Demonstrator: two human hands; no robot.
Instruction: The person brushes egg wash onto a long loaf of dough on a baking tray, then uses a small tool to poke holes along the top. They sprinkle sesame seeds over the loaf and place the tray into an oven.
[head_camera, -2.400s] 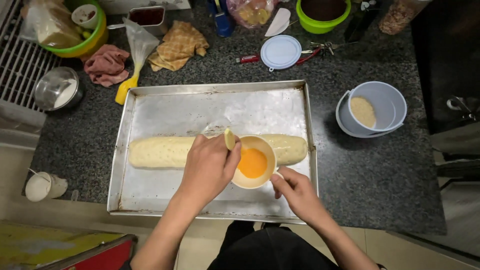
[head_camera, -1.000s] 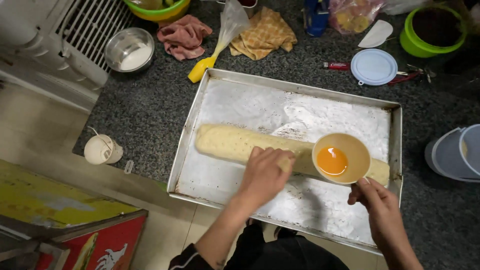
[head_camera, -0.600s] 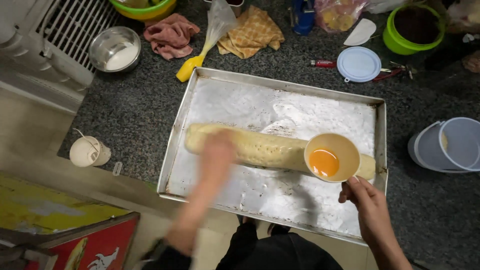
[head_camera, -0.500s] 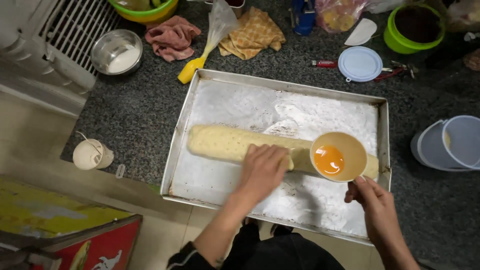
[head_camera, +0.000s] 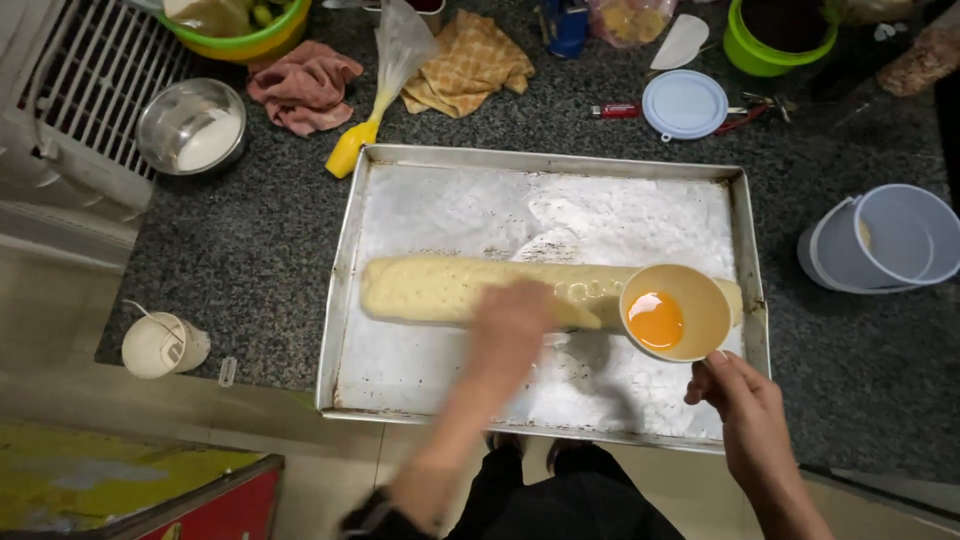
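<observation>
Item: dough log (head_camera: 450, 290), pale, on floured metal tray (head_camera: 345, 270) atop dark speckled counter (head_camera: 250, 240).
Axis: long axis ran left–right across tray, slightly below its middle; right end hidden behind cup.
Left hand (head_camera: 510, 325): blurred, over log's middle, prob. touching; grip and openness can't tell.
Right hand (head_camera: 745, 405): fingers closed on rim of small cream cup (head_camera: 675, 312), held level w/ orange liquid inside, apparently so none spilled, just beside log.

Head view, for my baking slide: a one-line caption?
Left hand over dough log on tray; right hand holds cup.
</observation>
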